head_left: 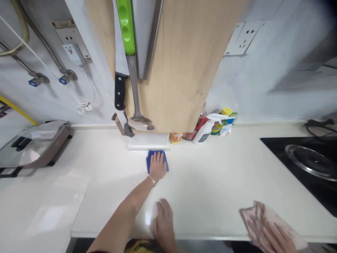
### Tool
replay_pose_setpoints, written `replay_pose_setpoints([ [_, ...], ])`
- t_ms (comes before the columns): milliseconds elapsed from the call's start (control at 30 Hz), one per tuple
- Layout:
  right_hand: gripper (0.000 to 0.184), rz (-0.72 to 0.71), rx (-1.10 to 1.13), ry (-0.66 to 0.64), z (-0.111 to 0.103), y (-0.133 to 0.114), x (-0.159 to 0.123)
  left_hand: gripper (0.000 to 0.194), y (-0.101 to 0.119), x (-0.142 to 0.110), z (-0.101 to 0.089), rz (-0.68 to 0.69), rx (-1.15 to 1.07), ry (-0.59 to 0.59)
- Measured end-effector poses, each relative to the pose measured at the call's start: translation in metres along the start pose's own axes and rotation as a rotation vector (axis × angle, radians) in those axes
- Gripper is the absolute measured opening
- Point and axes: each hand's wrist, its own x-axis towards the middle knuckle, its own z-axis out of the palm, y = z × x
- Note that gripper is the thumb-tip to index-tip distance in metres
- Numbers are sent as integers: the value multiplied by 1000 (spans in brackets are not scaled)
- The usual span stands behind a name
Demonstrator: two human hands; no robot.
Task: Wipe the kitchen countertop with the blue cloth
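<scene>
My left hand (158, 168), with a bracelet at the wrist, presses a folded blue cleaning cloth (149, 165) against the white countertop (205, 186). Its fingers lie over the cloth and point toward the wall. Nearer the front edge, my right hand (164, 223) rests on or just above the counter, slightly blurred. Its fingers are loosely bent and partly apart, with nothing visible in them. A white tray (147, 141) sits just behind the blue cloth.
At right, another person's hand (276, 237) holds a pinkish cloth (255, 218) beside a black cooktop (295, 165). A wooden board (181, 70) with a hanging slotted spoon (137, 121) and knife (120, 91) overhangs the counter. Behind stand a spray bottle (204, 133) and orange-labelled container (176, 137); left, an electric pan (47, 147).
</scene>
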Motion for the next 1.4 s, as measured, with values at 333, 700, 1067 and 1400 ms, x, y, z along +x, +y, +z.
replay_pose_setpoints([
  [333, 79, 32, -57, -84, -3, -5, 2, 65, 40, -44, 12, 330, -43, -106],
  [700, 41, -140, -74, -34, -10, 3, -11, 61, -44, -142, -40, 485, -172, -151],
  [1067, 24, 121, -245, 142, -9, 1, -5, 66, -138, -244, -97, 363, -168, -160],
  [1400, 25, 169, -329, 164, -3, 2, -8, 64, -235, -325, -137, 169, -113, -143],
])
